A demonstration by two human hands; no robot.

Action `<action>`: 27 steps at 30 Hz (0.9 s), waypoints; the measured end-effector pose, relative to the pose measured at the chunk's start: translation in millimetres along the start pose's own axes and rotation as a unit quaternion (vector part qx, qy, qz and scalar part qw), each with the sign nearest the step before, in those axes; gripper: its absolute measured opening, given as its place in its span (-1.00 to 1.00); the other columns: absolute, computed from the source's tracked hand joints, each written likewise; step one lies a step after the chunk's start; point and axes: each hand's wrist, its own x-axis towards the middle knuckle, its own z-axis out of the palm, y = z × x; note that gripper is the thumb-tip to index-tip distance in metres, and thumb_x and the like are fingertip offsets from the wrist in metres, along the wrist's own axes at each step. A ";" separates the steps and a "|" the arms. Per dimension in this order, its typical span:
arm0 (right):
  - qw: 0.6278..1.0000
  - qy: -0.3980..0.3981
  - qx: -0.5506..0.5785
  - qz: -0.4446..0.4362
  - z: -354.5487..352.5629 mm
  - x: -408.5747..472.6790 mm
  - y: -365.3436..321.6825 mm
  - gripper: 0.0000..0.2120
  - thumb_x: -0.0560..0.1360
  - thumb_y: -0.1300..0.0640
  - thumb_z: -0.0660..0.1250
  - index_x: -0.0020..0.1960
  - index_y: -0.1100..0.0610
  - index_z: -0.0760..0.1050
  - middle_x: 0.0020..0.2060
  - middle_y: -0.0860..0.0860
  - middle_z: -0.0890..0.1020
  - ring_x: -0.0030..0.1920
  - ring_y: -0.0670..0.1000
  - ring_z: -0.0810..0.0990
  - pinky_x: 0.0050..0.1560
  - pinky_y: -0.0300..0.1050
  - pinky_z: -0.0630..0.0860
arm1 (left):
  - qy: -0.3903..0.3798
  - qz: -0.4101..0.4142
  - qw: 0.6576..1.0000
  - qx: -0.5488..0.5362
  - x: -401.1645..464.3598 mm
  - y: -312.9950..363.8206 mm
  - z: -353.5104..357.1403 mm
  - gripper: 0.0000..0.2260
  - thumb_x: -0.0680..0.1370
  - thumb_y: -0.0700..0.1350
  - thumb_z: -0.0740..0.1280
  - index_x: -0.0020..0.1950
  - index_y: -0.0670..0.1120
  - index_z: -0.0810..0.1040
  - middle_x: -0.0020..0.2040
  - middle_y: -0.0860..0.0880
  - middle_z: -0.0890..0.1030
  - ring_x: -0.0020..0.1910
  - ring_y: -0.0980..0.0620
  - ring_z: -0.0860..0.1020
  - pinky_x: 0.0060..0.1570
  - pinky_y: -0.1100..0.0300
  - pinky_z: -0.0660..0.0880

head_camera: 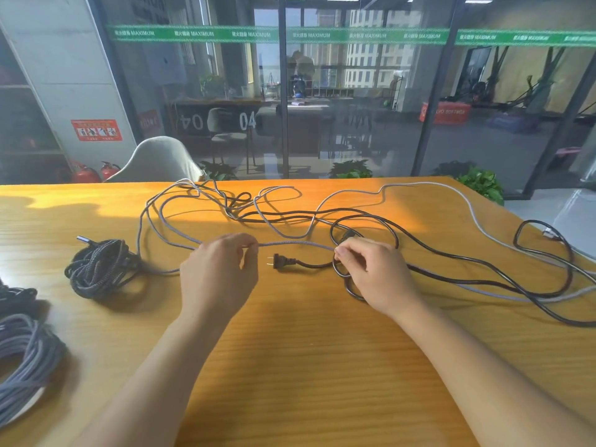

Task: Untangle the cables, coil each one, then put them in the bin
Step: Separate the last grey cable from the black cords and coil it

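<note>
Grey coiled cables (22, 359) in bin (35, 396)

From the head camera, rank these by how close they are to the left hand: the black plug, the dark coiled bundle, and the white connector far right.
1. Black plug, just right of the left hand.
2. Dark coiled bundle, to its left.
3. White connector, far right.

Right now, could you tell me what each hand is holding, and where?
Both hands pinch the grey braided cable mid-length: left hand and right hand at either end of a straight stretch above the black plug.
</note>
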 end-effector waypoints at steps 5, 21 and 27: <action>0.997 -0.042 0.017 -0.057 -1.6 -2.6 -10.2 -0.79 0.69 -0.02 0.28 -0.01 -0.04 0.67 -0.22 -0.20 0.57 -0.17 -0.15 0.53 -0.18 -0.14 0.45 | -0.064 0.185 0.981 -0.002 -10.2 13.5 15.9 -0.77 0.57 0.21 0.34 -0.03 0.14 0.74 -0.16 0.12 0.49 -0.10 -0.03 0.45 -0.11 0.06 0.27; 0.989 -0.096 -0.079 0.079 -35.5 7.0 29.2 -0.80 0.60 -0.08 0.42 0.22 -0.18 0.58 0.02 -0.24 0.63 0.09 -0.11 0.60 0.11 -0.06 0.53 | -0.003 0.021 0.980 -0.198 1.6 -0.8 12.9 -0.90 0.66 -0.12 0.35 -0.02 -0.01 0.64 -0.35 0.14 0.54 -0.38 0.03 0.45 -0.34 0.09 0.41; 0.989 -0.108 -0.052 0.091 -33.9 7.2 23.7 -0.74 0.60 -0.02 0.43 0.27 -0.16 0.54 -0.05 -0.26 0.60 -0.04 -0.21 0.52 0.01 -0.08 0.49 | -0.003 -0.001 0.973 -0.230 -1.4 4.6 10.5 -0.86 0.68 -0.12 0.32 -0.05 -0.01 0.61 -0.37 -0.07 0.54 -0.38 -0.07 0.44 -0.35 0.03 0.42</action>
